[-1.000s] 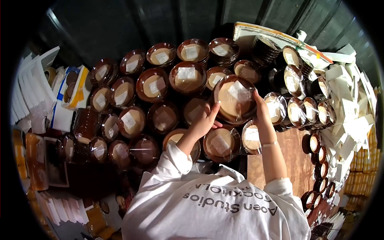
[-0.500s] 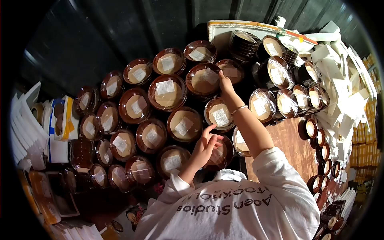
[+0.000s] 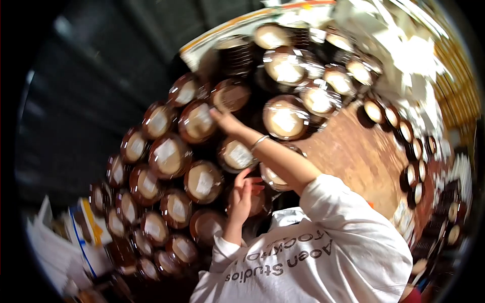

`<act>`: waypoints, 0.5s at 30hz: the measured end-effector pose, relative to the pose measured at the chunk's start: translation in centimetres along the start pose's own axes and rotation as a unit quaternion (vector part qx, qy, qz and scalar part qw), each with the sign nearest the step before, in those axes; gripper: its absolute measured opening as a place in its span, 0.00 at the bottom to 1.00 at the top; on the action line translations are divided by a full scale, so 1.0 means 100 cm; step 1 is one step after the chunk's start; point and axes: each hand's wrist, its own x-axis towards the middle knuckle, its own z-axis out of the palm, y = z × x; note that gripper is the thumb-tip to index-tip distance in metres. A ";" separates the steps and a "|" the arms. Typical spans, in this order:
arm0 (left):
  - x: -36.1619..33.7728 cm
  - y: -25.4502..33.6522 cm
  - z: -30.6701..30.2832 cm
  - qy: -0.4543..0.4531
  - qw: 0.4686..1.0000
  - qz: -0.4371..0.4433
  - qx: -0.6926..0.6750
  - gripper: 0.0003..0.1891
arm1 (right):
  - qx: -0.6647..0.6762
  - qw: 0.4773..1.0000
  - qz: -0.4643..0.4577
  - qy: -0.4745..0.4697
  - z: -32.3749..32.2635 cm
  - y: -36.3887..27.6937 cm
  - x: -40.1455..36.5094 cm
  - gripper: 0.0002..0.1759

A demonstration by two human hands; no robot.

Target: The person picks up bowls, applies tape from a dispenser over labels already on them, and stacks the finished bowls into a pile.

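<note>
Glossy dark brown bowls with beige centres and white paper slips, several wrapped in clear film, stand in close rows of stacks. My right hand, a bangle on its wrist, is at the right rim of one brown bowl. Its thumb lies over the rim; the other fingers are blurred or hidden beneath. Lower down, my left hand is open, fingers apart, above a brown bowl that it partly covers. A film-wrapped bowl sits between the two hands.
At the back right are more stacked bowls beside white foam pieces. A brown board lies to the right, with small round pieces along its edge. White foam boxes stand at the lower left.
My view has swung to the right and tilted, so the bowls appear farther left and lower. My right hand stays at the same bowl's rim. The picture is now blurred.
</note>
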 end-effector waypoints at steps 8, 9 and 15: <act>0.011 0.000 0.040 -0.069 0.997 -0.040 0.008 0.27 | 0.119 0.989 0.010 -0.084 -0.107 -0.114 -0.141 0.36; 0.012 0.002 0.051 -0.091 0.994 -0.046 0.027 0.27 | 0.202 0.973 0.029 -0.106 -0.132 -0.114 -0.160 0.33; 0.016 0.001 0.126 -0.220 0.970 -0.075 0.079 0.23 | 0.400 0.899 0.073 0.159 -0.311 -0.051 -0.321 0.24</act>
